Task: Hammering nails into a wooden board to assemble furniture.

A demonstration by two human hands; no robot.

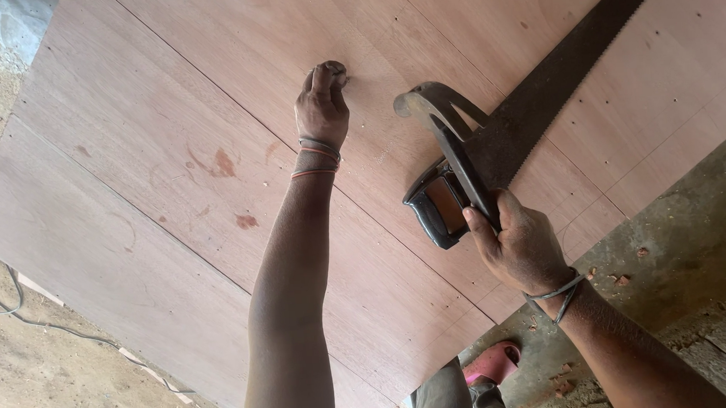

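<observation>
The left hand reaches far out over the plywood sheet, fingertips pinched tightly together and pressed down on the board as if steadying a small nail; the nail itself is too small to make out, so I cannot tell for certain what sits between the fingers. The right hand wraps its fingers fully around the shaft of a claw hammer, gripping low on the handle, the head lifted above the sheet and pointing toward the left hand. A hand saw lies flat on the plywood, its dark handle just beside the right hand and its blade running up toward the sheet's far right corner. To do this well, the pinch should stay low and firm near the board, the first taps light and square, and the fingers drawn clear before any full swing. A pink sandal shows at the near edge of the sheet, and a cable trails over the dusty floor beyond the left edge.
</observation>
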